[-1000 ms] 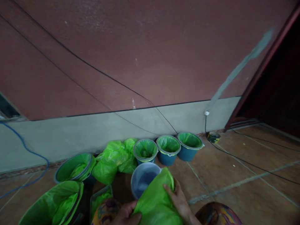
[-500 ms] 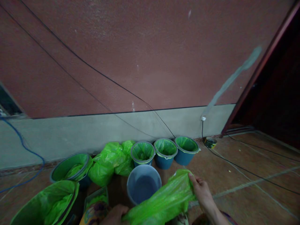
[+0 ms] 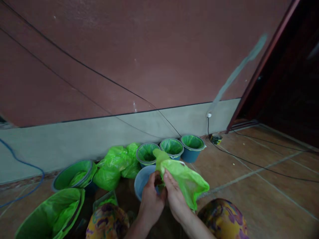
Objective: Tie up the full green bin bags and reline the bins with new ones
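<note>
A bright green plastic bag [image 3: 188,181] is gathered between my two hands, its loose part hanging out to the right. My left hand [image 3: 152,196] is closed with curled fingers on the bag's gathered edge. Beside it, my right hand [image 3: 175,197] grips the same bag, thumb pressed on top. Under and behind the hands stands a light blue-grey bucket [image 3: 141,181], partly hidden by my left hand. Beyond the bag are several blue buckets lined with green bags, such as the middle lined bucket [image 3: 171,146] and the right lined bucket [image 3: 191,154].
Green filled bags [image 3: 109,172] lie against the wall. At left are a lined tub [image 3: 56,179] and a larger lined tub [image 3: 32,219]. A small basket [image 3: 96,202] sits by my left knee [image 3: 107,222]. A black cable [image 3: 249,167] crosses the tiled floor, near a small tin [image 3: 216,138].
The bag was stretched wide between my hands. Now my hands are together in front, the bag is bunched, and its loose part points right. The view has shifted slightly.
</note>
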`<state>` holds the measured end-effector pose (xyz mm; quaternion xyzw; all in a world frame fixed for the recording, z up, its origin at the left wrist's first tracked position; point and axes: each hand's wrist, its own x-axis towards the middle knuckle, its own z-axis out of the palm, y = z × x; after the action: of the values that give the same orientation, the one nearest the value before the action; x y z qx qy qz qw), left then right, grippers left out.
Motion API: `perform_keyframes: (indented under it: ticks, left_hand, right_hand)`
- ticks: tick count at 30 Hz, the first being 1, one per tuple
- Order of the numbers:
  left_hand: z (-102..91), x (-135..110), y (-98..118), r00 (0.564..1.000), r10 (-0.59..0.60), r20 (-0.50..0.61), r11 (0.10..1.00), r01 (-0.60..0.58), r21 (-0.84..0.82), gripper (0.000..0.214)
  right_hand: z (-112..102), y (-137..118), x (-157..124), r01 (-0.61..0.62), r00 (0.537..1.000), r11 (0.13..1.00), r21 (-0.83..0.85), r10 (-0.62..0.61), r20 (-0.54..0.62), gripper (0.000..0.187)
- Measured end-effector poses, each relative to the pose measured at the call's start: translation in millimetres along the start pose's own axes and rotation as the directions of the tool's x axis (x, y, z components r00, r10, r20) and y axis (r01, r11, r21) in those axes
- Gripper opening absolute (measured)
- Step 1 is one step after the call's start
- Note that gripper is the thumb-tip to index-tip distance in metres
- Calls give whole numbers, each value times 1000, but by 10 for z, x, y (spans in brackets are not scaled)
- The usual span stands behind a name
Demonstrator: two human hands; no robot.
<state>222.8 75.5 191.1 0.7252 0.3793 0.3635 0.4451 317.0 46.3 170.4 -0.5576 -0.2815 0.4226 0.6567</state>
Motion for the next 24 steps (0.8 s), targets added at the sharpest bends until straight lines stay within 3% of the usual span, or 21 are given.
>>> perform_keyframes:
  ticks: [3, 8, 11, 13, 16, 18, 21, 24]
  left_hand:
    - [24, 25, -3, 998, -12, -63, 999, 15, 35, 40]
    - [-132, 112, -151, 984, -13, -180, 988, 41, 151, 30]
    - [-307, 222, -219, 954, 13, -299, 978, 51, 203, 29]
    - [-430, 308, -262, 936, 20, -351, 971, 65, 229, 30]
    - [-525, 404, -315, 942, 75, -328, 958, 23, 285, 30]
    - [-499, 433, -328, 950, 132, -282, 944, -33, 330, 31]
    - [-383, 448, -308, 957, 225, -185, 905, -135, 404, 33]
    - [-299, 476, -274, 957, 280, -80, 846, -207, 491, 35]
  right_hand:
    - [65, 40, 5, 0, 995, 1000, 7, 0, 104, 73]
    - [74, 120, 53, 210, 957, 969, -133, -176, 231, 57]
    - [-100, 93, -25, 352, 915, 890, -289, -263, 306, 42]
    - [-293, 73, -116, 442, 892, 799, -408, -345, 291, 29]
    - [-540, 78, -206, 451, 876, 691, -564, -464, 132, 23]
    - [-594, 96, -183, 410, 883, 673, -616, -462, 83, 28]
    - [-522, 103, -51, 367, 919, 681, -634, -373, 131, 36]
    - [-432, 62, 75, 339, 939, 677, -653, -281, 197, 18]
